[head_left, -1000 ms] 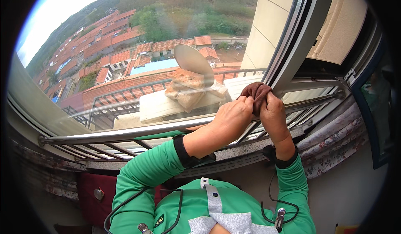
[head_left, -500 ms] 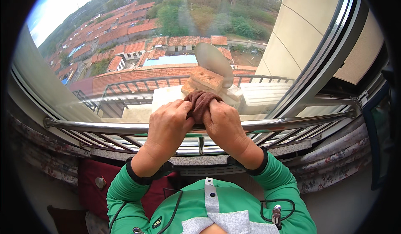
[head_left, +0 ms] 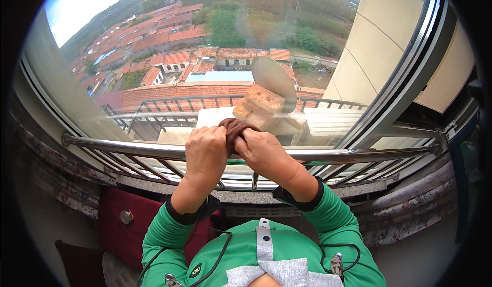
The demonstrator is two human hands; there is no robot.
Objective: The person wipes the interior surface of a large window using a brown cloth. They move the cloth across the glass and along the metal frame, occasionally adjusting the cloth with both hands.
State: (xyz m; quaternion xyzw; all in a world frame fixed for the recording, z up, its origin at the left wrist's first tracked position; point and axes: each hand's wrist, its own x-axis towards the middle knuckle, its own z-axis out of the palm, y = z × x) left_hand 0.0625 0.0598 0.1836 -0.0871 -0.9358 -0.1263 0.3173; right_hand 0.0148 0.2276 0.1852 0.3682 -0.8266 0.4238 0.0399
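A brown cloth (head_left: 238, 129) is bunched and twisted between my two hands at the metal railing (head_left: 353, 155). My left hand (head_left: 206, 146) is closed on the cloth's left end, its knuckles turned up. The other end is gripped by my right hand (head_left: 264, 151), with the thumb lying toward the middle. Both hands are at the height of the top rail, in front of the window glass. How far the cloth wraps round the rail is hidden behind my fingers.
Beyond the glass stand bricks (head_left: 265, 98), a grey dish (head_left: 274, 79) and a white outdoor unit (head_left: 333, 120). Patterned curtains (head_left: 410, 202) hang at both sides. A dark red cover (head_left: 120, 236) with a small round metal object (head_left: 126, 217) is at lower left.
Both hands still grip the cloth. They have turned a little against each other, and the cloth between them looks more tightly bunched. The whole view has shifted slightly.
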